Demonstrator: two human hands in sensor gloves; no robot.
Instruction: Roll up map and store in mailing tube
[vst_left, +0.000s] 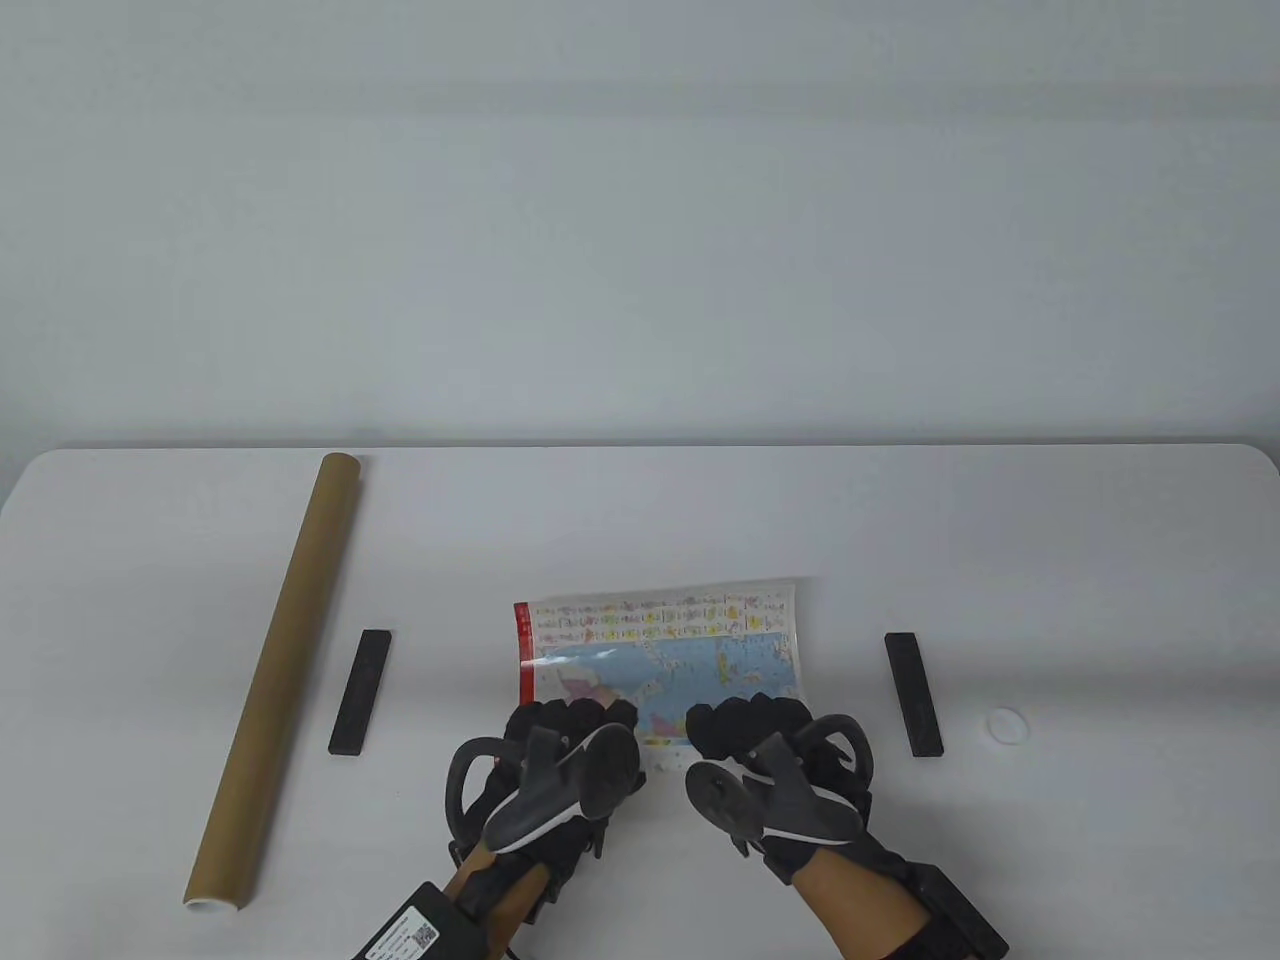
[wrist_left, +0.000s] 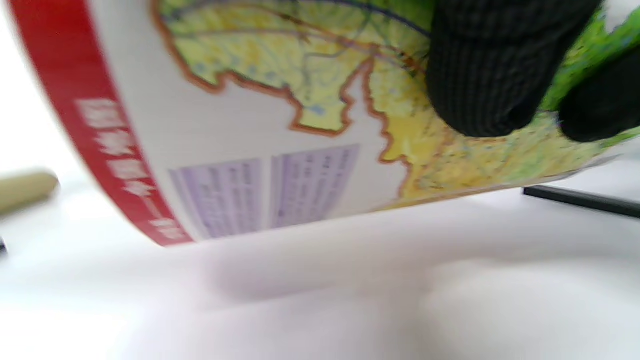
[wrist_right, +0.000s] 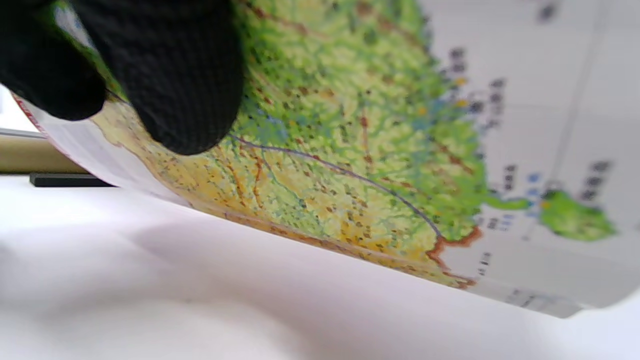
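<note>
- The map (vst_left: 665, 650) lies on the white table (vst_left: 640, 520), right in front of the person, a little to the middle.
- The near edge of the map is lifted off the table and curls over. You can see this best in the two wrist views, where the paper bends up with a shadow under it.
- The left hand (vst_left: 560, 760) holds the near edge on the left side. Its fingers (wrist_left: 487, 75) press on the printed face of the paper.
- The right hand (vst_left: 770, 765) holds the near edge on the right side. Its fingers (wrist_right: 175, 75) press on the green part of the map.
- Both hands grip the map. I cannot see the thumbs under the paper.
- I think this is the start of the rolling step. The far half of the map is flat on the table.
- The long brown tube (vst_left: 275, 670) lies well off to the left, with nothing in it that I can see.
- Two black bars sit on the table, one (vst_left: 362, 692) to the left of the map and one (vst_left: 913, 693) to the right. A small white cap (vst_left: 1006, 725) sits near the right bar.
- Next, I think both hands need to push the curl forward together, keeping it tight and straight. If one side goes faster, the roll may come out crooked and too fat for the tube.
</note>
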